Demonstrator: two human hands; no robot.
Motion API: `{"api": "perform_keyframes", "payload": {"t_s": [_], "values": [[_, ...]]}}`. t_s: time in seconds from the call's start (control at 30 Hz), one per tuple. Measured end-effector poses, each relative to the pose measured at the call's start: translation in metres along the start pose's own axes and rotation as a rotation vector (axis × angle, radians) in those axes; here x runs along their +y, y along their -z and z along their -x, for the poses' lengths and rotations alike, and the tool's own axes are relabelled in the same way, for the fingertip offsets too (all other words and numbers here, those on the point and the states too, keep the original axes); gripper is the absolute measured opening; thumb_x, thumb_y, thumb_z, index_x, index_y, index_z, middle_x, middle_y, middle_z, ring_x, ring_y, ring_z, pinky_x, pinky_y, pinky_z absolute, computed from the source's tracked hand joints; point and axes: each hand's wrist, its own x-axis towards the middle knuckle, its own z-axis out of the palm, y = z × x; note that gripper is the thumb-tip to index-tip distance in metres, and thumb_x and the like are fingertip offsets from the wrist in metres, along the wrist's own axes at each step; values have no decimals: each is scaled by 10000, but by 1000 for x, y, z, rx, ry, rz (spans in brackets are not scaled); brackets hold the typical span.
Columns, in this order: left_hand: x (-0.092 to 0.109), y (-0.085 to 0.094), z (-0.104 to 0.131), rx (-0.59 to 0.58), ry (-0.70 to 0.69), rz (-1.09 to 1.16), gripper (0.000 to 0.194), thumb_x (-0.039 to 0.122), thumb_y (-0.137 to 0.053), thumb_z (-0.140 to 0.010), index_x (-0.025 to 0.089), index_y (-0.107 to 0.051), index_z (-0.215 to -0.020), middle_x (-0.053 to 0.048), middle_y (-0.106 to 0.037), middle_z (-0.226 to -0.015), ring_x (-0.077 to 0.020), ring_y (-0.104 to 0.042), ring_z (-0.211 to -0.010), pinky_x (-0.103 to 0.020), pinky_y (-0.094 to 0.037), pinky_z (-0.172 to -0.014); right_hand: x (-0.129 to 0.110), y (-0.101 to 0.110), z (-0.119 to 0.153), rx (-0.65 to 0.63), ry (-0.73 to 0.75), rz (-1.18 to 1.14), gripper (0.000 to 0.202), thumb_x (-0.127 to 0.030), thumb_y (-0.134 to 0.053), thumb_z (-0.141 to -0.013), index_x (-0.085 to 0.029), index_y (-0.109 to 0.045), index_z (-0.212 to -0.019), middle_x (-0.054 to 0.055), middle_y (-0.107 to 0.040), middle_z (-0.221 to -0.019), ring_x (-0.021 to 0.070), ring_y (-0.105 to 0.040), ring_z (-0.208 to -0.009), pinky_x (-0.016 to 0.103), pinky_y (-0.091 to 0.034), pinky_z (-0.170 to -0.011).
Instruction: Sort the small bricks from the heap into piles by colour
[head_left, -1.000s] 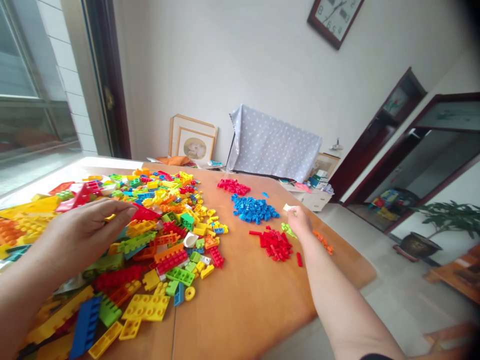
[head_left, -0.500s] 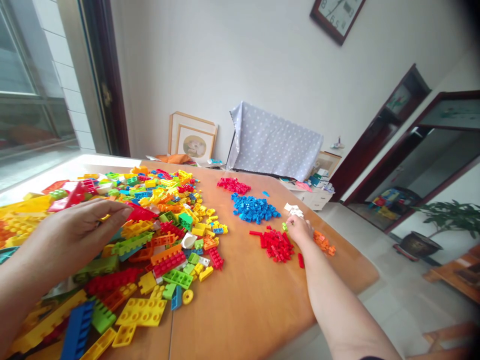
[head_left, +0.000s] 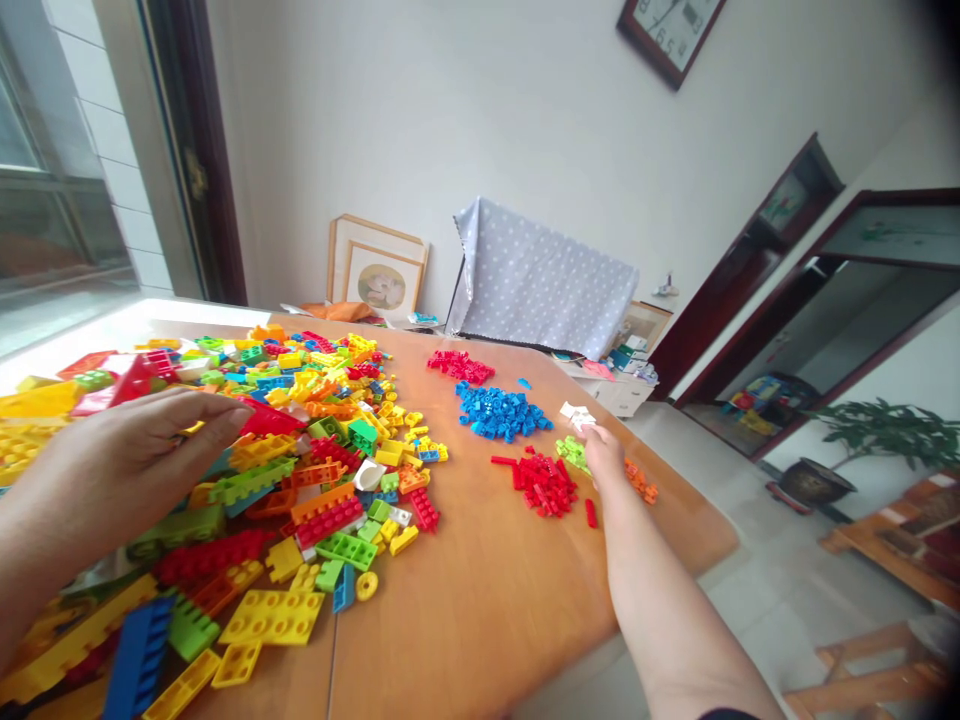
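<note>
My left hand [head_left: 169, 440] hovers over a big mixed heap of toy building bricks [head_left: 330, 510], thumb and fingers pressed together; whether anything small is between them is hidden. On the table's far right side, my right hand [head_left: 602, 453] is closed, its fingertips at a small group of white bricks [head_left: 577, 415]; what it pinches cannot be made out. Lime green bricks [head_left: 572, 453] lie just left of that hand. Nearer to me is a pile of red bricks [head_left: 544, 485]. Orange bricks [head_left: 641, 482] show beyond the right wrist.
Blue bricks [head_left: 501, 412] form a pile mid-table, with another pinkish-red pile [head_left: 460, 366] farther back. A single red brick [head_left: 591, 513] lies near the right forearm. The wooden table [head_left: 450, 600] ends at the right, above the tiled floor. A polka-dot cloth [head_left: 547, 280] hangs behind.
My right hand has shifted slightly away from me, from the lime green bricks to the white ones, uncovering the green group. My left hand stays almost still. The view has turned slightly.
</note>
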Motion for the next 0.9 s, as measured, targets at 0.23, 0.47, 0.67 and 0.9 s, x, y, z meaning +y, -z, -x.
{"api": "perform_keyframes", "payload": {"t_s": [0.23, 0.47, 0.67, 0.9], "values": [[-1, 0, 0, 3, 3, 8, 425, 581, -487, -911, 241, -696, -1053, -4, -735, -1040, -206, -677, -914, -261, -468, -802, -5, 1, 4, 23, -71, -230, 561, -448, -482, -843, -164, -707, -1271, 138, -735, -1261, 275, -673, -1157, 346, -514, -951], [2, 3, 2, -15, 26, 12, 433, 570, -498, -910, 233, -704, -1088, -15, -737, -1083, -227, -681, -968, -273, -468, -814, -30, 13, 14, 17, -41, -380, 526, -478, -504, -893, -132, -709, -1231, 158, -732, -1264, 286, -660, -1211, 366, -483, -1042], [-7, -1, 1, 17, 16, 46, 451, 602, -517, -876, 261, -722, -1088, -12, -746, -1104, -222, -691, -974, -283, -478, -815, -36, 30, 47, -175, 22, -464, 569, -619, -510, -943, -155, -755, -1164, 153, -744, -1245, 295, -686, -1193, 403, -503, -1064], [3, 4, 0, 102, 32, 140, 469, 681, -527, -825, 285, -740, -958, 15, -758, -978, -235, -694, -888, -324, -486, -783, -19, 35, 96, -391, 139, -317, 597, -685, -532, -939, -238, -729, -1284, 98, -652, -1419, 304, -547, -1381, 473, -368, -1211]]}}
